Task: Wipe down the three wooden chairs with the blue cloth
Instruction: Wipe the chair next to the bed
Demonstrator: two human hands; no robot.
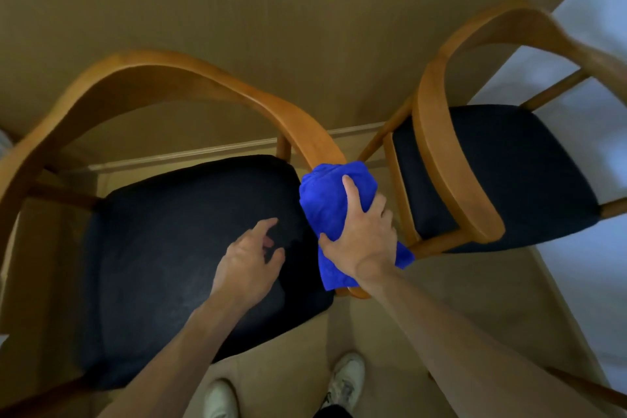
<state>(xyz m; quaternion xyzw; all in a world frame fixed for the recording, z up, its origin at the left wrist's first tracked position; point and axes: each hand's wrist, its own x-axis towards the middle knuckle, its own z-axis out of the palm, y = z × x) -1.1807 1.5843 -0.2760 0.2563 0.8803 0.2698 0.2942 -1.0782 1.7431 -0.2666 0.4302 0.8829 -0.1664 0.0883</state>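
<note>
Right hand (361, 236) grips the bunched blue cloth (330, 205), pressing it onto the right armrest end of the near chair (142, 78), index finger stretched forward over the fabric. Left hand (249, 258) hovers loose above the dark seat (163, 248), fingers relaxed, holding nothing. A second chair (444, 159) stands just beside on the right. Pale shoes (346, 380) show on the floor below.

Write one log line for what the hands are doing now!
right hand: grips blue cloth on near chair's armrest | left hand: empty, over dark seat | second chair: untouched
</note>
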